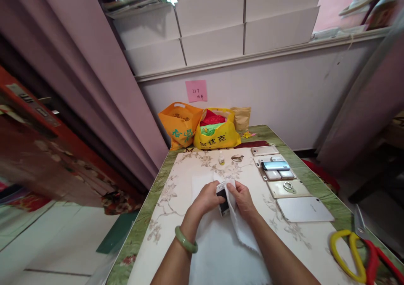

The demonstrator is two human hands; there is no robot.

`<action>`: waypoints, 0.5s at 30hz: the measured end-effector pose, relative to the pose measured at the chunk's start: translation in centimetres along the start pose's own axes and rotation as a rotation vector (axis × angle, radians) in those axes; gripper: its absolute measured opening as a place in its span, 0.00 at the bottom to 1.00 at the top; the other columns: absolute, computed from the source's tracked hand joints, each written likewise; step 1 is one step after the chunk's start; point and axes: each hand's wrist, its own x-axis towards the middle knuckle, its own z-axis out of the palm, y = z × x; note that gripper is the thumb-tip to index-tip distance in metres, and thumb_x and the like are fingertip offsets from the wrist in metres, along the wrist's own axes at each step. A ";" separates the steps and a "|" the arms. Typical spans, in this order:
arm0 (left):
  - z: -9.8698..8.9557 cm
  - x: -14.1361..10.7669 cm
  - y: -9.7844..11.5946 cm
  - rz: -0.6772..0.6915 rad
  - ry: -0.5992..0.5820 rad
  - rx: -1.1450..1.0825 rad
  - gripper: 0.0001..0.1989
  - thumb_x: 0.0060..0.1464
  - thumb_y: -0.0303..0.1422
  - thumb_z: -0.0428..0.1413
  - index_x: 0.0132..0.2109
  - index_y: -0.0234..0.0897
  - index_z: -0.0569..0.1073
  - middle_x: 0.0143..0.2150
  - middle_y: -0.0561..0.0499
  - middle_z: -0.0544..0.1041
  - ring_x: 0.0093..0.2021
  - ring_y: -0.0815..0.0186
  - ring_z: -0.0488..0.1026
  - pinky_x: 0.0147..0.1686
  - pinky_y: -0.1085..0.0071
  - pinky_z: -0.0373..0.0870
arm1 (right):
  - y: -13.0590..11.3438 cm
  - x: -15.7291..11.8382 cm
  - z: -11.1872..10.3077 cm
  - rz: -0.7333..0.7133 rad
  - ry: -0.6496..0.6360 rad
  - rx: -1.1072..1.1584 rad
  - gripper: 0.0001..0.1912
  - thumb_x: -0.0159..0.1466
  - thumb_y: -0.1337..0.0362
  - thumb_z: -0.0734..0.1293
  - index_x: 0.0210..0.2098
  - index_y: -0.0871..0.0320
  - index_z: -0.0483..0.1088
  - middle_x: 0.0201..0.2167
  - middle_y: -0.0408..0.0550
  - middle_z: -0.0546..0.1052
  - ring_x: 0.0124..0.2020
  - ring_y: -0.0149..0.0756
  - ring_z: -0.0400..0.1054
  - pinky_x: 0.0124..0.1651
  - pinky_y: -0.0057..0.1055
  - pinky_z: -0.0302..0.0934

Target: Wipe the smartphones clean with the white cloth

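My left hand (pixel 206 199), with a green bangle on the wrist, grips a small white-framed phone (pixel 224 207) that has a dark face. The phone is tilted upright above the table. My right hand (pixel 245 200) pinches a fold of white cloth (pixel 225 255) against the phone's right side. The rest of the cloth spreads over the table below and towards me. Part of the phone is hidden behind the fold and my fingers.
Several phones (pixel 304 209) lie in a column at the right. Scissors (pixel 360 243) with yellow and red handles rest at the near right. A small bottle (pixel 221 157) and glasses (pixel 237 158) lie ahead. An orange bag (pixel 181 125) and a yellow bag (pixel 217 140) stand at the back.
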 end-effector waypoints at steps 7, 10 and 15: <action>-0.2 -0.1 0.7 -0.060 -0.017 -0.147 0.06 0.40 0.30 0.58 0.30 0.38 0.71 0.19 0.56 0.70 0.14 0.71 0.64 0.15 0.76 0.58 | 0.1 0.1 0.3 -0.001 -0.022 -0.037 0.24 0.53 0.46 0.73 0.36 0.60 0.75 0.26 0.44 0.77 0.24 0.33 0.66 0.29 0.28 0.61; 0.2 0.1 0.6 -0.053 0.083 -0.339 0.08 0.41 0.32 0.59 0.31 0.37 0.69 0.19 0.58 0.69 0.14 0.73 0.64 0.14 0.78 0.61 | 0.1 0.3 0.3 0.012 -0.006 -0.095 0.25 0.52 0.44 0.73 0.35 0.60 0.76 0.23 0.43 0.76 0.22 0.32 0.65 0.26 0.27 0.58; 1.6 0.0 0.5 -0.044 0.208 -0.526 0.14 0.40 0.37 0.63 0.33 0.36 0.69 0.19 0.59 0.68 0.15 0.74 0.63 0.14 0.77 0.63 | 0.0 0.8 0.1 0.060 0.064 0.036 0.26 0.49 0.46 0.75 0.38 0.60 0.76 0.27 0.45 0.79 0.25 0.35 0.69 0.30 0.29 0.61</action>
